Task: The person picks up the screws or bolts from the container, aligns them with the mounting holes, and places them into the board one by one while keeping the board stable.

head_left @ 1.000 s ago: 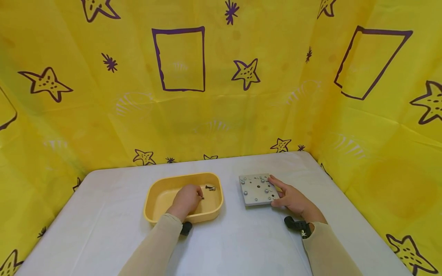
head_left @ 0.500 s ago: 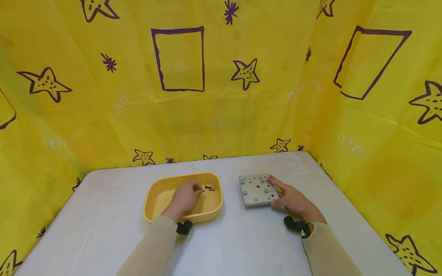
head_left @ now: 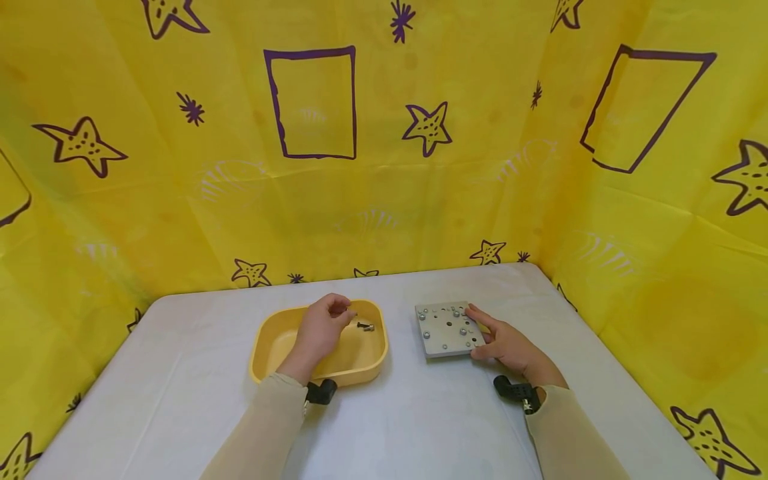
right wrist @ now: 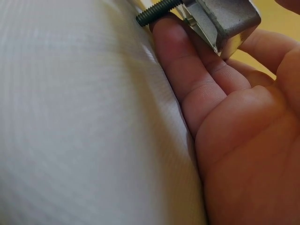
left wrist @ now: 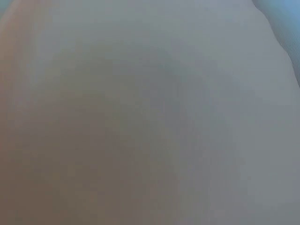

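Note:
My left hand (head_left: 319,330) is over the yellow tray (head_left: 273,383), thumb and fingers pinched together on a small screw that the fingers mostly hide. Inside the tray's right end lie a few loose screws (head_left: 365,327). At the right, my right hand (head_left: 507,343) grips the right edge of a grey metal plate (head_left: 441,341) with holes and several screws set in it. The right wrist view shows a corner of the metal plate (right wrist: 234,18) resting over the fingers (right wrist: 187,70), with a threaded screw (right wrist: 157,12) sticking out below it. The left wrist view is too blurred to read.
A white cloth covers the table (head_left: 408,420). Yellow curtains (head_left: 384,220) with drawn stars hang behind it and at both sides. A black wrist camera (head_left: 322,392) sits beside the tray's front edge.
My left hand has lifted from the tray's floor and moved toward its far side with the screw pinched. My right hand and the plate have stayed in place.

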Available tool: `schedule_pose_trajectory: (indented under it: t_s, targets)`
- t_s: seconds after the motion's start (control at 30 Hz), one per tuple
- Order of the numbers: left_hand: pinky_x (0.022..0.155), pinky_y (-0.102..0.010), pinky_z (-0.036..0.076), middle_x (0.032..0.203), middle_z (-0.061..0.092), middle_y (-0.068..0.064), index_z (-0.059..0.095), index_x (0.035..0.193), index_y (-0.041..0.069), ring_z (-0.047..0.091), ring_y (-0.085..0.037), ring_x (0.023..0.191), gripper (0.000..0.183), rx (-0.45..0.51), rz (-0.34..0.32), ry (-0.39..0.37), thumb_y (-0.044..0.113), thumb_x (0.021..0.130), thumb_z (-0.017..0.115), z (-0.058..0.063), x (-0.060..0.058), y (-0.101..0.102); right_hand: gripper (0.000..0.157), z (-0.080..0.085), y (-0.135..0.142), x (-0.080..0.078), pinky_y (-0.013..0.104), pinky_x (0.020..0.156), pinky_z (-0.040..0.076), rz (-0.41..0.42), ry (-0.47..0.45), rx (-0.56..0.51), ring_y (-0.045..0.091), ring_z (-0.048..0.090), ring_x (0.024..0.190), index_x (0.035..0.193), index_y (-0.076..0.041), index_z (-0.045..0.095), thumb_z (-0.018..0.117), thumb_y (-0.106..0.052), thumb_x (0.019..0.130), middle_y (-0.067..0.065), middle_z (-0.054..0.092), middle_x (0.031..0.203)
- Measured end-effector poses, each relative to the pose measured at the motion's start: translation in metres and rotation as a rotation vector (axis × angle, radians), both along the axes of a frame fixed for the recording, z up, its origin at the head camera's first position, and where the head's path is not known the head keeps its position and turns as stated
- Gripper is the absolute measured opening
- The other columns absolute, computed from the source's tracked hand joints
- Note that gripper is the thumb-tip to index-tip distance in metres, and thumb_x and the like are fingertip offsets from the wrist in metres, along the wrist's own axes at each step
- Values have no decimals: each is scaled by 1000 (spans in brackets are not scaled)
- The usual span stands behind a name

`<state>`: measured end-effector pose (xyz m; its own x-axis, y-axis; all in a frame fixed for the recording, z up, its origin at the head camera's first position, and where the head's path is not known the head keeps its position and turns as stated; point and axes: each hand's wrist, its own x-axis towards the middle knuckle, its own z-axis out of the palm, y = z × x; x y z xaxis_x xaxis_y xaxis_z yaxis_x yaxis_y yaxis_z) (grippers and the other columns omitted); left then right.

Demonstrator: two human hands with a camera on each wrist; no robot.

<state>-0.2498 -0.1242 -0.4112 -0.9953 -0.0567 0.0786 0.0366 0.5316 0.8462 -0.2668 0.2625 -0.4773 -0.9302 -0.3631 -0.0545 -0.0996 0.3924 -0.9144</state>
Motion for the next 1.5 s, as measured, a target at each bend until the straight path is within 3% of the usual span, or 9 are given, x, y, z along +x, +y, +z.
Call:
schedule_pose_trajectory:
  t_s: [0.2,0.4,0.7,0.9,1.1,1.33,1.5]
  targets:
    - [86,-40,52,105,67,0,72,112,16,61,-21,96,19,138,-2,10,26,95,70,5,0,7,97,-1,-1,0,46,115,19,5,-14,-26,23,12,149,157,-21,32,84,-10,76,-9,14,164]
    - [89,-45,51,107,69,-7,71,118,15,62,-24,95,25,318,-10,45,26,96,69,11,-2,20,97,-1,-1,-1,37,110,28,1,-26,-29,23,22,146,157,-22,32,82,-7,76,-11,14,164]
    - [82,-36,52,99,66,-7,66,106,9,62,-27,91,22,442,103,124,25,92,74,18,-10,42,95,-2,-2,-1,41,111,28,9,-12,-13,26,24,146,158,-21,31,81,-6,78,-7,13,164]
    - [77,-31,54,99,66,-9,70,108,8,64,-28,90,16,521,67,101,16,94,71,16,-18,56,96,0,-1,0,37,110,29,13,-14,-36,25,25,146,158,-19,31,82,-6,77,-7,14,164]
    - [81,-30,55,104,62,-16,68,112,0,66,-37,100,18,707,-20,5,3,95,67,18,-24,71,95,-1,0,1,50,113,22,19,-11,-38,30,22,146,158,-17,31,82,-7,78,-2,12,165]
    - [84,-29,54,114,61,-22,67,113,0,68,-33,100,18,648,-169,-93,0,95,65,16,-30,88,97,1,-1,1,44,114,22,6,-27,-28,23,18,148,158,-19,31,83,-9,77,-8,13,164]
    - [78,-30,56,110,62,-15,69,112,5,68,-32,98,17,519,-189,-129,2,96,64,10,-36,104,97,2,-1,1,43,113,24,-4,-35,-33,22,22,146,157,-22,32,84,-10,76,-11,15,163]
